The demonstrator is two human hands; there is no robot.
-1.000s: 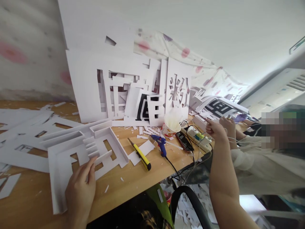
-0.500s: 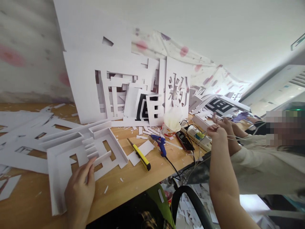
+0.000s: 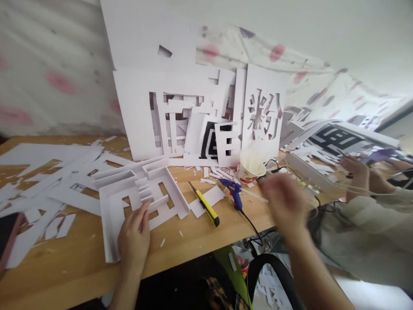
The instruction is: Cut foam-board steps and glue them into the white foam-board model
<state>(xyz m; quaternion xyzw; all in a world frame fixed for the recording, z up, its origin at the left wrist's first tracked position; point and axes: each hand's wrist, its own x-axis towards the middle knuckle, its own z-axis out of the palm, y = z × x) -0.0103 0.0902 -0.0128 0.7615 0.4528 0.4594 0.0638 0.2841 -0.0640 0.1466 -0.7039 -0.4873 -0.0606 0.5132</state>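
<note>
My left hand (image 3: 134, 228) rests at the near side of a white foam-board letter (image 3: 111, 228) with upright side walls. Its thumb and fingers are together on a low upright strip inside it. My right hand (image 3: 285, 204) is in the air above the table's right part, smeared by motion, so its fingers cannot be made out. A blue glue gun (image 3: 235, 191) lies left of my right hand, with its cord running off the front edge. Between the letter and the glue gun, a yellow utility knife (image 3: 208, 207) lies partly on a white card.
Cut-out white boards (image 3: 135, 116) lean against the wall. A paper cup (image 3: 251, 168) stands behind the glue gun. White scraps (image 3: 74, 198) cover the left side, beside a phone (image 3: 11, 237). At the right, a co-worker's hand (image 3: 353, 170) works near more boards. A chair arm (image 3: 271, 262) is below.
The view has swung left, bringing the phone into sight. My right hand has come away from the co-worker's hands, back towards the glue gun. My left hand stays on the foam-board letter.
</note>
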